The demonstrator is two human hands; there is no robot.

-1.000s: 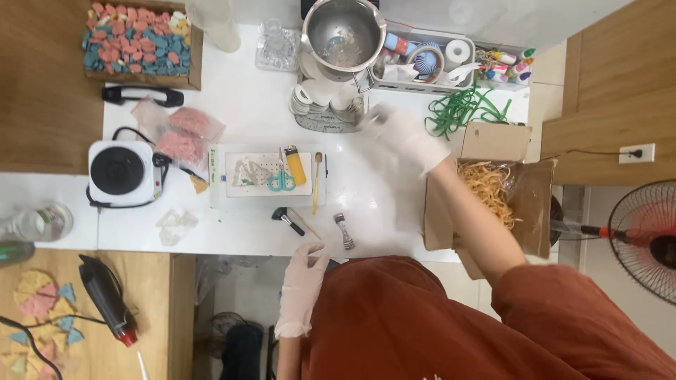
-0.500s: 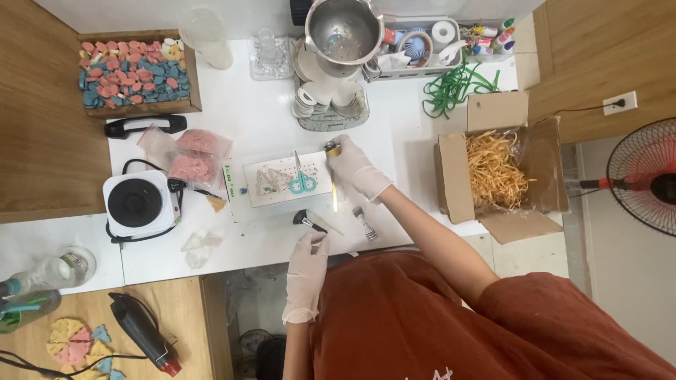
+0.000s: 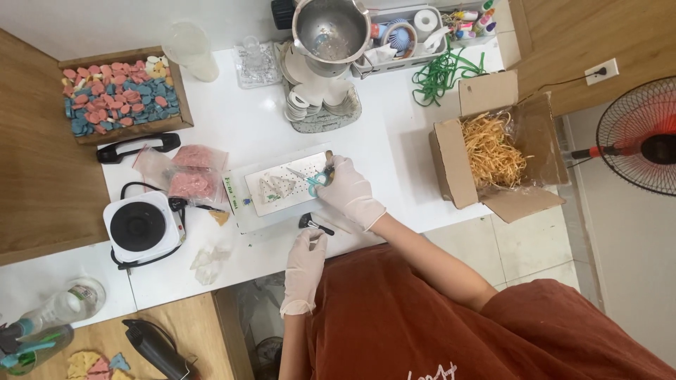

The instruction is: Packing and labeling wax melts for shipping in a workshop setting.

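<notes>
My right hand (image 3: 350, 191), in a white glove, lies over the right end of a flat metal tray (image 3: 262, 204) on the white table. Its fingers are closed on a small thin tool (image 3: 329, 157) whose tip sticks out above them. Teal-handled scissors (image 3: 318, 180) lie on the tray just under the fingertips. Pale triangular pieces (image 3: 276, 187) sit in the tray's middle. My gloved left hand (image 3: 305, 262) rests flat at the table's near edge, fingertips by a small black-handled tool (image 3: 314, 224); it grips nothing.
A hot plate (image 3: 138, 226) stands at the left, with pink bags (image 3: 189, 177) beside it. A wooden box of pink and blue pieces (image 3: 116, 95) is at the far left. A metal pot (image 3: 331, 28), green cord (image 3: 443, 70), a cardboard box of straw shreds (image 3: 493, 151) and a fan (image 3: 637, 137) lie beyond and to the right.
My right hand came back from the far side of the table to the tray and now sits lower on it, by the scissors. The left hand stayed at the near edge.
</notes>
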